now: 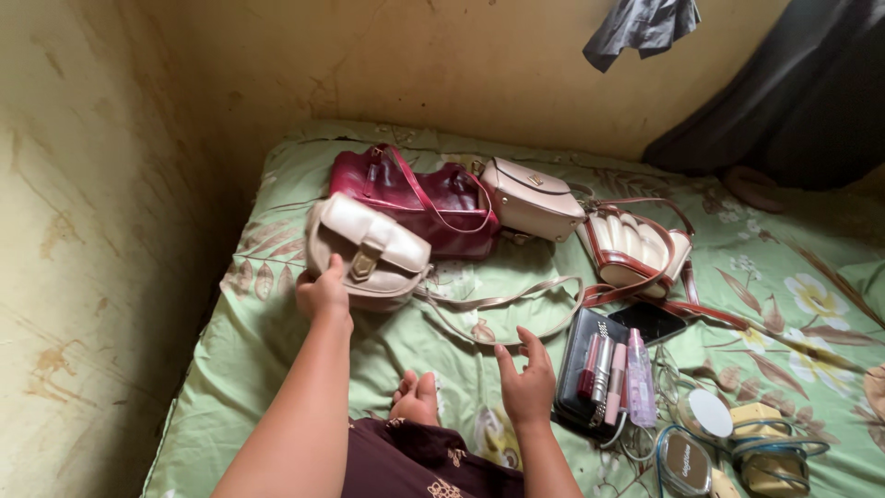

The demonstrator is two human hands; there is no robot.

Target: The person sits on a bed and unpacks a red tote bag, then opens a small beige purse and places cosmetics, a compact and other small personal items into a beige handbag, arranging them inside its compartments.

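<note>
My left hand grips the lower left corner of a beige flap handbag, lifted a little off the green floral bedsheet; its long strap trails to the right. My right hand hovers open above the sheet, fingers spread, just left of a black wallet carrying several lipsticks and cosmetic tubes. A dark phone lies just beyond the wallet.
Behind the beige bag lie a dark red handbag, a small cream box bag and a white and red shell-shaped bag. Round compacts and cables sit at the lower right. Walls close the left and back; my foot rests on the sheet.
</note>
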